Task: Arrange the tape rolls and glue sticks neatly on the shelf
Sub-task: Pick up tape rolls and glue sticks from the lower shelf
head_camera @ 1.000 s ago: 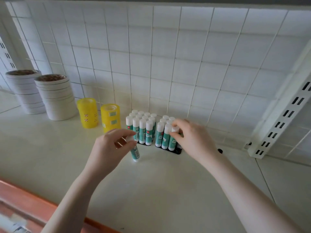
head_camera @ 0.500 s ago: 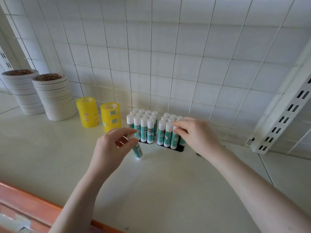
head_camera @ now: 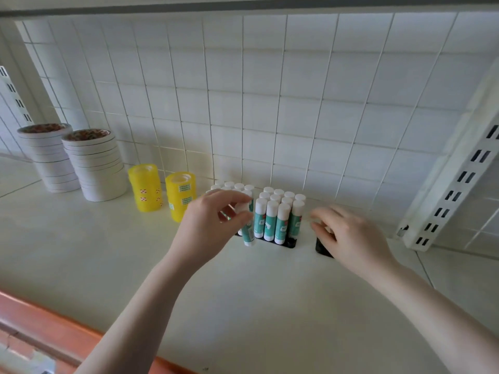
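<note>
One head-worn wide-angle view looks forward and down, close over the pale cream shelf top (head_camera: pixel 135 265), facing the white tiled wall (head_camera: pixel 297 90) filling the upper frame.

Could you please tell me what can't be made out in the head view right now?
- Left glue stick group: mostly hidden behind the left hand.
- Black object: partly covered by the right hand; what it is cannot be told.
- Right hand's fingers: motion-blurred, grip unclear.
- Labels on the yellow tape stacks: too small to read.
</note>
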The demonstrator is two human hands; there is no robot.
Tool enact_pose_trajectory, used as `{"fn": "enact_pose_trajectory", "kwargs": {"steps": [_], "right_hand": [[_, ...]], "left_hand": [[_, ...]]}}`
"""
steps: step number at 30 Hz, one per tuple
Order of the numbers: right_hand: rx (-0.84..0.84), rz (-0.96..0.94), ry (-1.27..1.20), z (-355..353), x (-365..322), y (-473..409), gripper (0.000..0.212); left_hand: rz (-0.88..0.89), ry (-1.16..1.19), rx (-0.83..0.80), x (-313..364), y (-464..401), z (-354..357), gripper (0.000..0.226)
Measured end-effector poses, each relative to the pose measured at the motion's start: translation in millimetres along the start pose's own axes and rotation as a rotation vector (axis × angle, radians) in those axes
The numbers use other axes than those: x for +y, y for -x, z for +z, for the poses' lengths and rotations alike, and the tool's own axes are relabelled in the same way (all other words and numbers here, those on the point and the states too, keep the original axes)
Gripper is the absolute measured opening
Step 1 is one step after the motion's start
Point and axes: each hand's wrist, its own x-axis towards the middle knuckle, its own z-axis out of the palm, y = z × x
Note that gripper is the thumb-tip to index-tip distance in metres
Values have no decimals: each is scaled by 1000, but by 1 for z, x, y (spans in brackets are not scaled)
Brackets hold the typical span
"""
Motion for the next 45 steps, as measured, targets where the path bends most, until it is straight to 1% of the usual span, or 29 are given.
{"fn": "enact_pose_trajectory", "kwargs": {"steps": [1, 3, 4, 6, 12, 16, 18, 21, 26, 29, 35, 41, 45], "right_hand": [[-28, 13, 39, -2, 7, 7, 3], [-128, 69, 123, -7, 16, 20, 14], [-166, 101, 165, -10, 21, 26, 14], [-208, 141, 199, -13, 30, 36, 9], [-259, 212, 185, -20, 50, 59, 8], [-270, 253, 177, -22, 53, 69, 7], [-295, 286, 169, -24, 54, 71, 13], [-314, 305, 146, -26, 55, 71, 22], [-311, 346, 109, -28, 53, 68, 25], [-323, 355, 97, -29, 51, 67, 26], [-363, 362, 98, -33, 50, 69, 30], [-384, 370, 120, -43, 54, 69, 34], [-371, 378, 124, -57, 63, 66, 34]], "left_hand": [[23, 1, -14, 6, -5, 4, 22], [59, -13, -55, 15, -15, 13, 19], [79, -25, -71, 19, -19, 19, 18], [117, -50, -91, 25, -27, 32, 17], [214, -178, -160, 20, -38, 70, 19], [320, -263, -120, 11, -38, 80, 16], [332, -261, -108, 9, -38, 82, 16], [359, -261, -94, 5, -36, 82, 18], [450, -311, -9, -5, -32, 88, 27], [464, -299, 11, -11, -31, 93, 28], [422, -248, 18, -14, -27, 98, 29], [385, -324, 49, -8, -21, 101, 31], [372, -384, 20, 0, -20, 101, 30]]}}
